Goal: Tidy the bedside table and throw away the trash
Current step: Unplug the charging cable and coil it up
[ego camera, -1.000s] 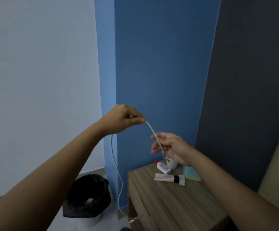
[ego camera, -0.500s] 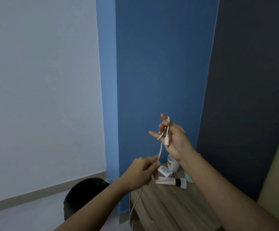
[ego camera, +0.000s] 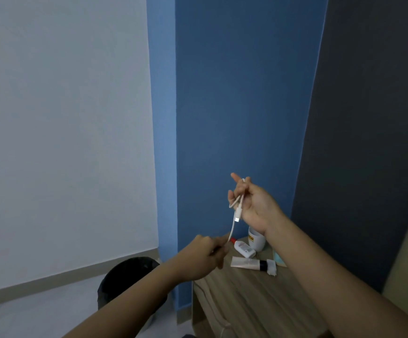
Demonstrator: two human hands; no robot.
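A: So where's the cable (ego camera: 232,228) right now?

B: Up in the air, over the near-left corner of the worktop (ego camera: 246,296). The right hand (ego camera: 254,206) is raised, palm toward the camera, with a loop draped over its spread fingers and the plug end dangling just below. The left hand (ego camera: 203,257) sits lower and to the left, closed in a pinch on the strand.

A: Which way does it run?

B: Nearly vertical between the two hands, leaning slightly left going down. The rest drops out of sight behind the left hand.

A: Next wrap?

B: My guess: the left hand carries the strand up and around the right fingers. The trash bin (ego camera: 129,276) stands on the floor beside the worktop, the tube (ego camera: 246,262) and bottle (ego camera: 244,250) untouched.
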